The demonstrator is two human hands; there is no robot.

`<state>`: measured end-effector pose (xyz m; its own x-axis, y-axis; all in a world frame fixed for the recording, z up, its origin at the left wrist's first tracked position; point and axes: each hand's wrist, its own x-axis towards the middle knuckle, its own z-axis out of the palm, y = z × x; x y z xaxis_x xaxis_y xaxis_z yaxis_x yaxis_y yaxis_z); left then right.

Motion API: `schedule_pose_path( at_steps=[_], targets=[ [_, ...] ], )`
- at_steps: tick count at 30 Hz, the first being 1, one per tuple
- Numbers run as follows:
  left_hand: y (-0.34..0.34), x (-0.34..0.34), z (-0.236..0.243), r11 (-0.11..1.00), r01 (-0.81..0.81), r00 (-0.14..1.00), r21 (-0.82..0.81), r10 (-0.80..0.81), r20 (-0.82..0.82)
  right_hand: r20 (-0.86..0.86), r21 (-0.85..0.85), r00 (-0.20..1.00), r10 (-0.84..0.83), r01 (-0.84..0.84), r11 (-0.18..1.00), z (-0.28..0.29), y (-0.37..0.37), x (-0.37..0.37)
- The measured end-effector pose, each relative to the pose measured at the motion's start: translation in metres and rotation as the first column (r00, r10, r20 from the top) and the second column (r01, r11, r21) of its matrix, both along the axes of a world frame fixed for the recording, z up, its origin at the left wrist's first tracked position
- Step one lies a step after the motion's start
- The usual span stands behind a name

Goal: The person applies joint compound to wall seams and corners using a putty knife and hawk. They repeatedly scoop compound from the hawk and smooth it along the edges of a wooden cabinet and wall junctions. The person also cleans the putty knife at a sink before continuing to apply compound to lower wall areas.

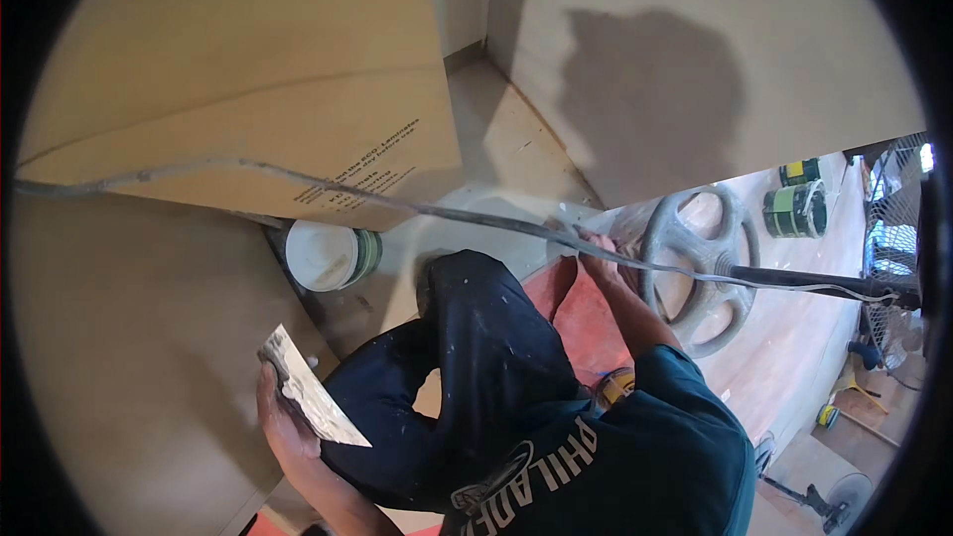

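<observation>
My left hand (287, 419), low at the left, is closed around a flat, pale plastering plate (320, 399). The plate tilts beside my left knee, with whitish compound smeared along its edge. Further off and to the right, my right hand (599, 256) reaches down near the foot of the wall, its fingers closed. A small, pale, blade-like piece (566, 226) shows just ahead of those fingers; its handle, if any, is hidden. Red sheeting (591, 328) lies beneath my right forearm. An open white bucket with a green outside (321, 255) stands left of my knees.
A grey cable (476, 217) crosses the view in front of my right hand. Right of that hand is a grey spoked base (703, 270) with a dark pole (804, 281). Green tubs (796, 210) stand beyond it. Brown board (248, 69) leans at the left; a wall (824, 50) rises opposite.
</observation>
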<state>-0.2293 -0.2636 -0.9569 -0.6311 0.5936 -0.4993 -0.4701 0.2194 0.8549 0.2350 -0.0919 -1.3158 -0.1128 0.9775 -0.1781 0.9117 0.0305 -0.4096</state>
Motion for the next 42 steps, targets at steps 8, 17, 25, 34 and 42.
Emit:
schedule_pose_path(
  at_steps=[8,17,25,34,42],
  targets=[
    [-0.012,-0.013,-0.007,0.996,0.079,0.997,-0.037,-0.079,-0.004,0.189,0.14,0.978,0.092,-0.12,0.983,-0.058,0.009,-0.032],
    [0.006,-0.006,-0.006,0.993,0.082,0.996,-0.084,-0.085,-0.033,0.253,0.038,0.967,0.013,-0.023,0.999,-0.054,0.009,-0.047],
    [0.001,-0.01,-0.008,0.981,0.15,0.988,-0.122,-0.152,-0.013,0.338,0.075,0.928,-0.155,0.137,0.988,-0.068,0.038,-0.081],
    [0.016,0.018,-0.008,0.998,0.046,0.997,-0.053,-0.042,0.066,0.35,0.075,0.882,-0.316,0.309,0.948,-0.073,0.046,-0.074],
    [0.089,0.113,-0.113,0.944,0.18,0.818,0.278,-0.301,0.49,-0.314,0.12,0.85,-0.422,0.477,0.871,0.062,-0.01,-0.034]
  ],
)
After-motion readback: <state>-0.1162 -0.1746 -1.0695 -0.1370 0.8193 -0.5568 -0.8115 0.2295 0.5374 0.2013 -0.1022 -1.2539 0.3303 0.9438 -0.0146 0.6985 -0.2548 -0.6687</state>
